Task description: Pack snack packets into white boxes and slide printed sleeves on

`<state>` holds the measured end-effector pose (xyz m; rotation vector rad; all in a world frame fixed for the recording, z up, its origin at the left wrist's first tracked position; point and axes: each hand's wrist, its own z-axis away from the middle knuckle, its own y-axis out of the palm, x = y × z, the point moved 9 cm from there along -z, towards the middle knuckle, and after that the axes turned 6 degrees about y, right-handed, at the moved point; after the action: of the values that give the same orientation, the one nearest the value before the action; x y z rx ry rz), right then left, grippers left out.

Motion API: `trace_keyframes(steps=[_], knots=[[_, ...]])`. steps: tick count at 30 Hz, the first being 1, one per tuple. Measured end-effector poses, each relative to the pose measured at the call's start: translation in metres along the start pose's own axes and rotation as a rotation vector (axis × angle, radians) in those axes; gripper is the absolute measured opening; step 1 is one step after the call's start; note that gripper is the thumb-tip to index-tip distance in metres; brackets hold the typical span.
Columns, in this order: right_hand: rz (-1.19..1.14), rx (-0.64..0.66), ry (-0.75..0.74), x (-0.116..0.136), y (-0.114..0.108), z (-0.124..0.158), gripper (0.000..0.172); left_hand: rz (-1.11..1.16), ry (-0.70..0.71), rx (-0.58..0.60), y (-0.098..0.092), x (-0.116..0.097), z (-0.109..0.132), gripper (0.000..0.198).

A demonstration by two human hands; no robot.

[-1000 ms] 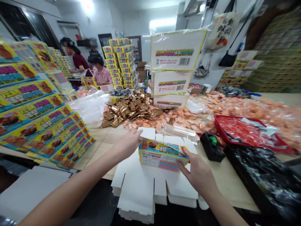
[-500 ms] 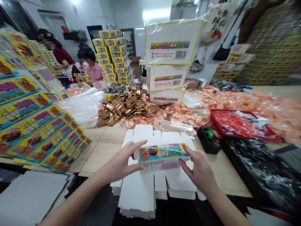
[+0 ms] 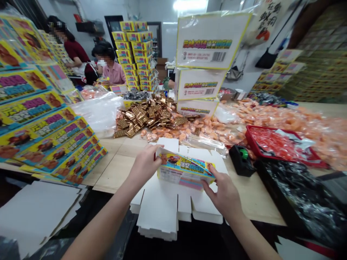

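You have tipped the carton (image 3: 184, 170) toward you since a moment ago.
Your left hand (image 3: 145, 164) and right hand (image 3: 225, 195) pinch its ends above the flat white blanks (image 3: 159, 213) on the worktop (image 3: 114, 173); it looks squared up, probably still unfilled, with loose sweets (image 3: 151, 119) beyond.

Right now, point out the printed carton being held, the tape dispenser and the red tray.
printed carton (image 3: 185, 167): head view, colourful top face.
tape dispenser (image 3: 240, 164): head view, black body.
red tray (image 3: 249, 139): head view, left rim.
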<state>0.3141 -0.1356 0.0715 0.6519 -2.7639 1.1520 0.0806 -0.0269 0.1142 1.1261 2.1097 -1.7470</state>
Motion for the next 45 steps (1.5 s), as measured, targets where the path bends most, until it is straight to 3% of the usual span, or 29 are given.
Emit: trace_keyframes(steps=[3,6,10,13,14,16,18,21,23,25,26,29,32,34,36,39,43,45], knots=[[-0.04,-0.032,0.046,-0.007,-0.002,0.004,0.066,0.195,0.125,0.079,0.005,-0.005,0.012,0.045],[-0.111,-0.027,0.041,-0.013,-0.001,0.009,0.069,0.312,0.182,0.075,0.004,0.001,0.036,0.043],[-0.234,0.012,0.1,-0.021,0.003,0.009,0.063,0.149,0.352,0.073,0.009,0.007,0.059,0.034],[-0.533,0.092,0.359,-0.04,0.013,0.002,0.043,-0.077,0.597,-0.007,0.01,0.001,0.07,0.037],[-0.665,0.127,0.506,-0.049,0.019,0.0,0.035,-0.128,0.659,-0.046,0.009,-0.001,0.073,0.038],[-0.89,0.198,0.811,-0.06,0.036,0.0,0.036,-0.181,0.731,-0.107,0.001,-0.004,0.075,0.038],[-1.025,0.264,1.003,-0.06,0.049,-0.002,0.044,-0.182,0.722,-0.098,-0.008,-0.01,0.068,0.035],[-1.153,0.385,1.044,-0.046,0.064,-0.008,0.07,-0.177,0.542,0.042,-0.009,-0.028,0.042,0.036],[-1.195,0.398,1.015,-0.042,0.071,-0.007,0.073,-0.23,0.436,0.154,0.008,-0.05,0.028,0.043],[-1.213,0.359,0.945,-0.043,0.072,-0.003,0.069,-0.329,0.428,0.235,0.037,-0.076,0.022,0.072],[-1.208,0.335,0.897,-0.047,0.071,0.001,0.067,-0.404,0.435,0.255,0.053,-0.086,0.022,0.078],[-1.05,0.204,0.824,-0.086,0.055,0.021,0.065,-0.606,0.466,0.256,0.083,-0.098,0.025,0.064],[-0.635,-0.111,1.068,-0.173,0.016,0.064,0.06,-0.667,0.551,0.294,0.089,-0.1,0.027,0.07],[-0.426,-0.241,1.257,-0.223,-0.008,0.09,0.052,-0.704,0.577,0.311,0.086,-0.1,0.022,0.079],[-0.373,-0.23,1.378,-0.259,-0.015,0.099,0.041,-0.736,0.594,0.31,0.086,-0.102,0.018,0.083],[-0.443,-0.133,1.537,-0.292,-0.002,0.093,0.027,-0.754,0.626,0.297,0.097,-0.105,0.018,0.082],[-0.595,-0.016,1.701,-0.305,0.021,0.079,0.022,-0.768,0.64,0.267,0.107,-0.101,0.025,0.082],[-0.652,-0.022,1.718,-0.303,0.025,0.077,0.02,-0.771,0.641,0.256,0.106,-0.098,0.026,0.083]])
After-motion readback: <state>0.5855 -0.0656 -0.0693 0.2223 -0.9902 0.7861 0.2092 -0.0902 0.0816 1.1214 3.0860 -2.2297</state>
